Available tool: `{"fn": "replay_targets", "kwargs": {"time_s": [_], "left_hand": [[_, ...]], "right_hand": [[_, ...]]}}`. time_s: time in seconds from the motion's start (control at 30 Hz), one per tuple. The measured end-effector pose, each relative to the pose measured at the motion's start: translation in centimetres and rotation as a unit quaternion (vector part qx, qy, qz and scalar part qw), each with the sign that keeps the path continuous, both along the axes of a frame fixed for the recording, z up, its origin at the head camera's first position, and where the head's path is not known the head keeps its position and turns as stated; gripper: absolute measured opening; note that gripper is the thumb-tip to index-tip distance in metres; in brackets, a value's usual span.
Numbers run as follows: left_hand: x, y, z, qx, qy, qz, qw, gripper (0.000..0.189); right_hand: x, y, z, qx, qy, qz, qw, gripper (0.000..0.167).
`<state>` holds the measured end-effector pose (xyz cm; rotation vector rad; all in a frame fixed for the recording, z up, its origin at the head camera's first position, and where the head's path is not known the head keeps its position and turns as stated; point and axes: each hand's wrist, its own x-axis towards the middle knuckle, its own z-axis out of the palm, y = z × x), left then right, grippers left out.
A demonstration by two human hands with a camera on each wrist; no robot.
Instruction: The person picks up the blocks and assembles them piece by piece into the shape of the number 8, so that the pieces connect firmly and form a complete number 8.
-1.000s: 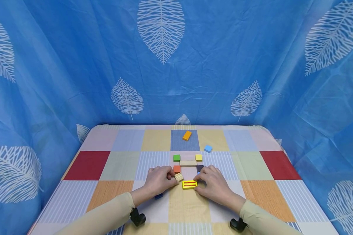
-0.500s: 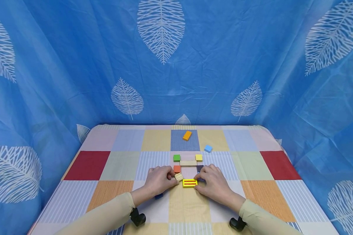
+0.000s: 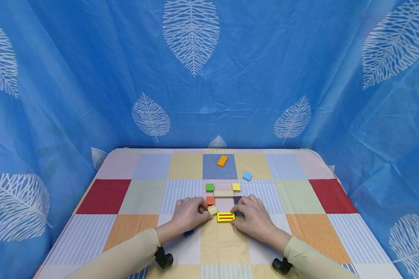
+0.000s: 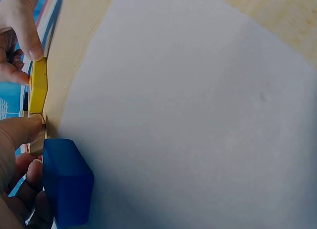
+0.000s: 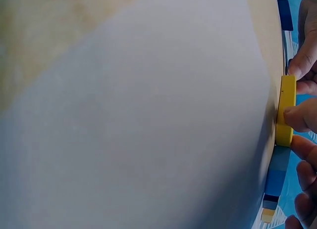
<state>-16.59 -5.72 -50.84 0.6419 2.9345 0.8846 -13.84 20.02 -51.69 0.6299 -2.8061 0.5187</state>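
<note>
My left hand [image 3: 190,213] pinches a small plain wooden block [image 3: 212,210], set at an angle in the head view. The right hand [image 3: 253,217] grips the right end of a yellow block [image 3: 225,217] with red stripes on top. The two blocks' near corners touch or nearly touch. A dark blue block [image 4: 67,184] lies below the left hand in the left wrist view. Right of the yellow block, a blue block [image 3: 239,212] is partly hidden by the right fingers. In the right wrist view the yellow block [image 5: 286,110] lies flat on the cloth.
Beyond the hands sit a red-orange block [image 3: 210,200], a black block [image 3: 237,199], a long wooden block [image 3: 223,194], a green block [image 3: 210,188] and a yellow cube [image 3: 236,187]. Farther back lie a light blue block [image 3: 247,176] and an orange block [image 3: 222,161].
The right hand has shifted the striped yellow block slightly to the right and away from the body. The left hand and its wooden block have stayed almost still.
</note>
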Motion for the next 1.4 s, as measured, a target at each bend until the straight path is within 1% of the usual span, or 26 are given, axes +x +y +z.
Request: {"fn": "replay_targets", "kwargs": {"time_s": [0.3,0.47,0.77,1.4], "left_hand": [[-0.07,0.01,-0.08,-0.003,-0.002,0.002,1.0000,0.024],[-0.07,0.03,-0.12,-0.003,-0.004,0.002,1.0000,0.023],[0.00,0.05,-0.13,-0.002,0.000,0.002,1.0000,0.023],[0.11,0.09,-0.10,0.004,-0.006,0.005,1.0000,0.023]], "right_hand": [[0.03,0.08,0.07,0.002,0.002,-0.001,1.0000,0.024],[0.05,0.02,0.04,-0.006,0.003,0.004,1.0000,0.027],[0.06,-0.01,0.02,-0.005,-0.002,0.003,1.0000,0.023],[0.17,0.08,0.01,-0.001,-0.008,-0.004,1.0000,0.024]]}}
